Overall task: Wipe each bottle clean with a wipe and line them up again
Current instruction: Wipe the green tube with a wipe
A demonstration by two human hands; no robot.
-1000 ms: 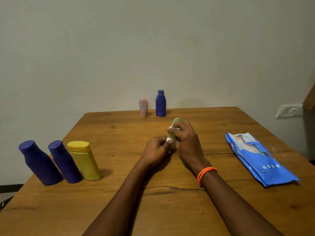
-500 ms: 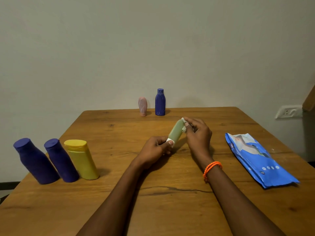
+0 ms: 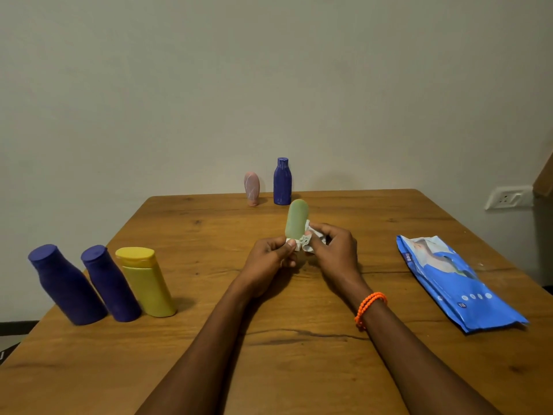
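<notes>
A wooden table stands against a plain pale wall; a white socket, perhaps switched, sits right.

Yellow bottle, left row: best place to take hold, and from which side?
Take the yellow bottle around its flat body just below the cap, coming from the right, where the table is bare. A purple bottle stands close on its left and blocks that side. The body looks broad and flat, so thumb and fingers likely seat best on the wide faces.

Wooden table with five bottles and blue wipes pack.
</notes>
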